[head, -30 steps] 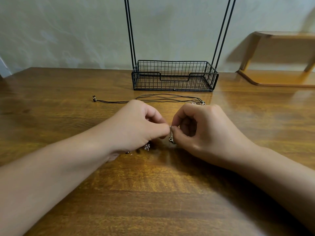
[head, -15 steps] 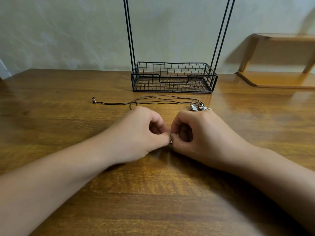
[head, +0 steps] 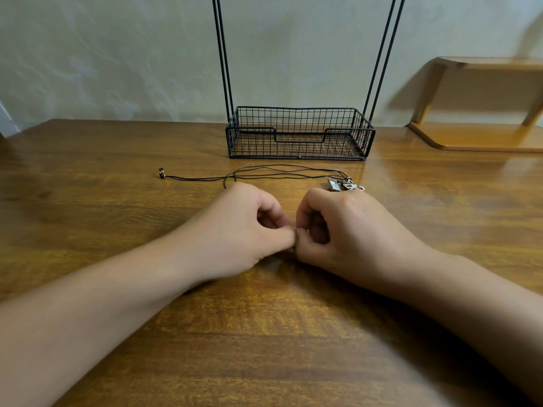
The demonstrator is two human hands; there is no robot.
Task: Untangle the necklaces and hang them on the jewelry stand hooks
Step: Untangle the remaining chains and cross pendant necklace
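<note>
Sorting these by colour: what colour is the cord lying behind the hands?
Black cord, on the brown table; seen in the head view.

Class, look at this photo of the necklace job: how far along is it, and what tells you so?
Early. Done: nothing shows as hung; the stand's hooks are out of view. In hand: the left hand and right hand meet, fingers curled on something small and mostly hidden. Left: the black cord necklaces lie loose on the table before the stand's wire basket, pendants bunched together.
</note>
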